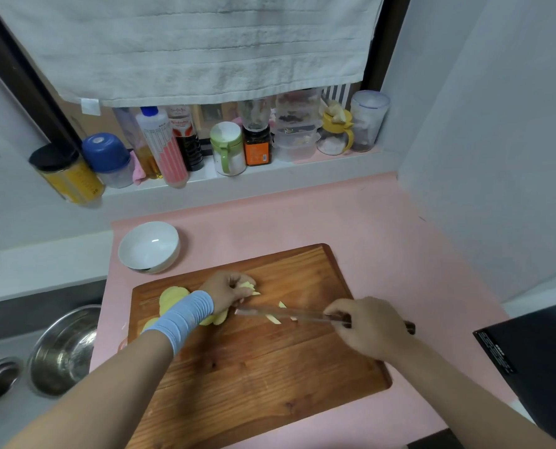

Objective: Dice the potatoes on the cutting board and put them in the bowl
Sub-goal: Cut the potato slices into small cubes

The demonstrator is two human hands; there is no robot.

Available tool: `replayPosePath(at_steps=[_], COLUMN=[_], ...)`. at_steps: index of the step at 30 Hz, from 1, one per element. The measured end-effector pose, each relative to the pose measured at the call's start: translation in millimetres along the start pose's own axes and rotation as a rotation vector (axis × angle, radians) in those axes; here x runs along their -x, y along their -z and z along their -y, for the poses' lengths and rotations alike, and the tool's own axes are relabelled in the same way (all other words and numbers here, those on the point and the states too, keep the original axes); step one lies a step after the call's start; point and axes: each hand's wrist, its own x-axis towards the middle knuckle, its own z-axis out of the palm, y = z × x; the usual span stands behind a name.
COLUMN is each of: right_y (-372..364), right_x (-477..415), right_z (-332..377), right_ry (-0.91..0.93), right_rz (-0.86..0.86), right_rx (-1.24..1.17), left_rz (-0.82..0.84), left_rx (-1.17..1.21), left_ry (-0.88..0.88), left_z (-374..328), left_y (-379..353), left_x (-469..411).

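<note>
Soft even light, wide-angle edge bending, motion-blurred knife (289,314)

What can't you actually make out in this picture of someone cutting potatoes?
All head view.
- Potato slices: partly hidden under the left hand and its blue wristband.
- Knife: blade motion-blurred; handle mostly covered by the right hand.
- Bottle labels: too small to read.
- Black appliance: cut off by the right edge.

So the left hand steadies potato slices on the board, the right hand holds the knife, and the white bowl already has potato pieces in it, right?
Not quite: the head view shows the white bowl empty. The rest holds: the left hand steadies potato slices on the cutting board and the right hand holds the knife.
</note>
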Motion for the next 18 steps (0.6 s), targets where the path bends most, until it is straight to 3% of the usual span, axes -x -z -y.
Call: replayPosePath(at_steps=[5,10,12,15,18], right_y=[4,-6,-12,-19,-23], right_x=[-1,-12,-13,-13,-11], right_z=[-2,20,27,34,36], right_ry=[-0.299,-0.432,-0.458,-0.492,-0.509], right_rz=[-0.077,-0.113,-0.107,-0.080,-0.079], right_rx=[-0.298,-0.369,-0.368,-0.392,-0.398], left_rz=[0.042,0.174,0.095,-0.034,0.049], left_rx=[-0.331,-0.667,-0.712,-0.732,-0.777], left_ry=[-0.194,-0.505,-0.635,-0.693,-0.739], left_z=[-1,19,29,27,14], left_y=[-21,-57,-62,-63,-71], left_x=[3,13,14,13,7])
